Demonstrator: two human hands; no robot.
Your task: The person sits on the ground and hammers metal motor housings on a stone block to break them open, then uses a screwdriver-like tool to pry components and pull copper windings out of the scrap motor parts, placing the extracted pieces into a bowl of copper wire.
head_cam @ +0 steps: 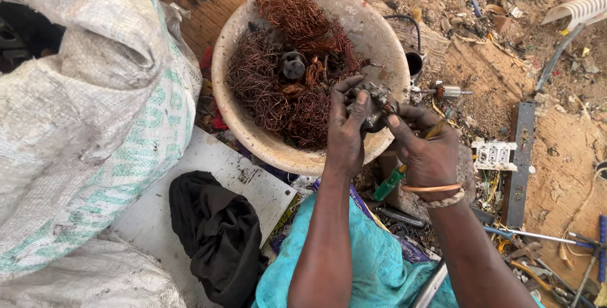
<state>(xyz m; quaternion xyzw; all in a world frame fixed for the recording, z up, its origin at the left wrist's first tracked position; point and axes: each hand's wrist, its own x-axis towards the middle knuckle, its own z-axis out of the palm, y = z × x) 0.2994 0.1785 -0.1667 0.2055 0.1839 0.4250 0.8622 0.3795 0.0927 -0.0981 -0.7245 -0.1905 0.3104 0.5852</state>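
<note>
Centrally, a wide, grimy cream-coloured basin (386,49) sits on the dirt ground (493,74); it holds tangled bundles of reddish copper wire (278,86) heaped against its left and lower wall, with a small dark spool-like part (293,64) lying among the coils; the right inner wall is bare and stained. At the left edge a large white woven sack (95,124) with faded green print bulges, its mouth open at the top left; what is inside is too dark to tell.

Over the basin's lower right rim both hands meet on a small metal motor part (374,102); the left hand (346,131) comes up from below, forearm nearly vertical, its fingers curled closed around the part's left side with the thumb pressed on top; the right hand (427,150) approaches from the lower right, wrist wearing an orange band and a pale bracelet, its fingers bent and closed on the part's right side; a green-handled screwdriver (389,183) is also tucked in this hand, the handle sticking out below the palm.

Below the hands lies teal cloth (373,264) over the person's lap; a black crumpled cloth (215,226) rests on a white board (240,178) just left of it; a white electrical socket (494,155) and pliers with blue handles (597,238) lie on the ground to the right.
</note>
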